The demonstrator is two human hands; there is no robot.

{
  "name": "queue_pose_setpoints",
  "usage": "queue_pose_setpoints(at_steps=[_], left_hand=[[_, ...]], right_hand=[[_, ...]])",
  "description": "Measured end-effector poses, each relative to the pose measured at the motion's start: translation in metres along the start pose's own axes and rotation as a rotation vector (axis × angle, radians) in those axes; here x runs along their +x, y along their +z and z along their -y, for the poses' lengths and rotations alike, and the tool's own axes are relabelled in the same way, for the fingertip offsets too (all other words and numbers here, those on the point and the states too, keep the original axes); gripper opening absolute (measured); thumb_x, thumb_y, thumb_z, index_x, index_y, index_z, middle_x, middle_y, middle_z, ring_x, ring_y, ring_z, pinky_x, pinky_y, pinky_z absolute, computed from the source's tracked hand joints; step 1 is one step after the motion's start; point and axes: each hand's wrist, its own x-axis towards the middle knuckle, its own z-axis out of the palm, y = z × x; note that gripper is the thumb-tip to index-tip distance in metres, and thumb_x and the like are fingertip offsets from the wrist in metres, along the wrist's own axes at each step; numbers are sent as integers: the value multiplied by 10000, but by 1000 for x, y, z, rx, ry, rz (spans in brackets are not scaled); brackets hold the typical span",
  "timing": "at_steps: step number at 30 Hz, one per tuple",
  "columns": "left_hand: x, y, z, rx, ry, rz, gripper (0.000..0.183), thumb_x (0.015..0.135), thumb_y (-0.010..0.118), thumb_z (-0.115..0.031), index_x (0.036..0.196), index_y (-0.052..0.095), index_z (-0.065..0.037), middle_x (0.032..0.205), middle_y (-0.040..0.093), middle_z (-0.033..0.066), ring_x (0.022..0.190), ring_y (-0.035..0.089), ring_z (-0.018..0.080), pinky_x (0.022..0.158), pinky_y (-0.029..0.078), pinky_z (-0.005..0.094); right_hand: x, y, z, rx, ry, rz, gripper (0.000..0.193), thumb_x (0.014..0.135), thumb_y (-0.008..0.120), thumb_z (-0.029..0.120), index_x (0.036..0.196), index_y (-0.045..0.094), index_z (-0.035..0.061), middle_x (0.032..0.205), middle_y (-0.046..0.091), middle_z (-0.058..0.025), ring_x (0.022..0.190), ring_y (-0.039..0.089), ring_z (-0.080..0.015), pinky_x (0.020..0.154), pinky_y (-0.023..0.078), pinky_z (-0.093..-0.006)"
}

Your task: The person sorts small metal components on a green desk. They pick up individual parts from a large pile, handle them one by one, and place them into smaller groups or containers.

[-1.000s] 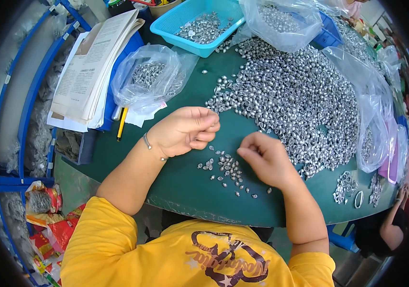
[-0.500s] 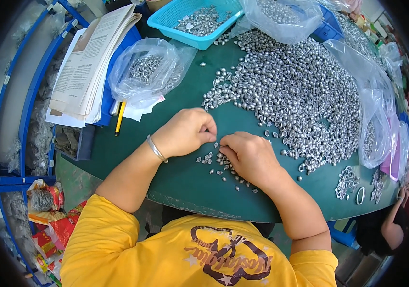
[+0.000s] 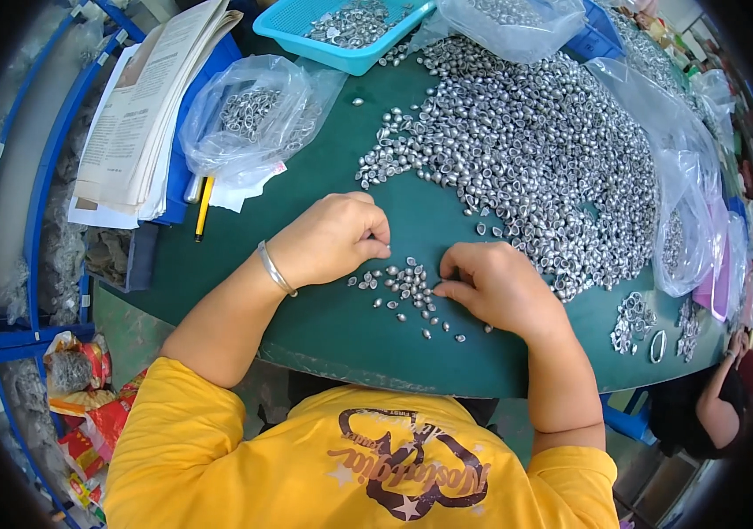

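- While the small heap of silver-grey, domed oval metal pieces (image 3: pixel 410 284) is spread on the dark green table (image 3: pixel 306 331), it is flanked by both hands: the left hand (image 3: pixel 330 240) is held at its far left side, the right hand (image 3: pixel 501 286) at its right edge.
- The left hand's grip is drawn in, thumb and forefinger brought close together; whether a piece is pinched there cannot be told.
- The right hand's grip is slightly spread, a narrow gap being left between thumb and forefinger beside the nearest pieces.
- The left forearm (image 3: pixel 231 322) is slanted inward, its wrist ringed by a silver metal bangle (image 3: pixel 276 269).
- The right forearm (image 3: pixel 564 375) is angled up and leftward, and the fingers are curled toward the heap.
- Beyond the hands, the table is covered by a large pile of similar silver-grey pieces (image 3: pixel 535 167).
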Motion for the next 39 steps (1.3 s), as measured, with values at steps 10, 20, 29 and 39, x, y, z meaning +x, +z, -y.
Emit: queue_pose_setpoints(at_steps=[10,20,29,39], left_hand=[[3,-6,-12,-436,-232,75,98,734,713,-94,749,631,-42,628,478,-44,524,437,64,494,360,208],[-1,9,-13,16,8,29,123,678,730,-69,768,651,-41,697,543,85,654,553,238,601,448,317],[0,5,-16,-25,84,56,117,693,722,-62,793,662,-52,676,501,66,613,511,208,562,423,306],[3,-4,-12,-1455,-363,139,56,776,605,-58,814,570,-36,654,524,-2,531,398,22,414,265,163]], right_hand=[[12,5,-13,1025,259,-70,81,798,550,51,820,620,17,612,568,-46,486,481,-86,430,358,-220],[13,26,0,168,-143,-270,67,787,609,103,792,612,36,674,593,-61,591,576,-207,525,457,-325],[7,13,-3,304,-164,-191,103,769,620,86,850,657,33,692,612,-133,609,608,-248,575,481,-348],[9,-2,-15,1160,239,-67,115,830,635,112,864,638,3,680,568,36,587,471,-21,501,363,-166]])
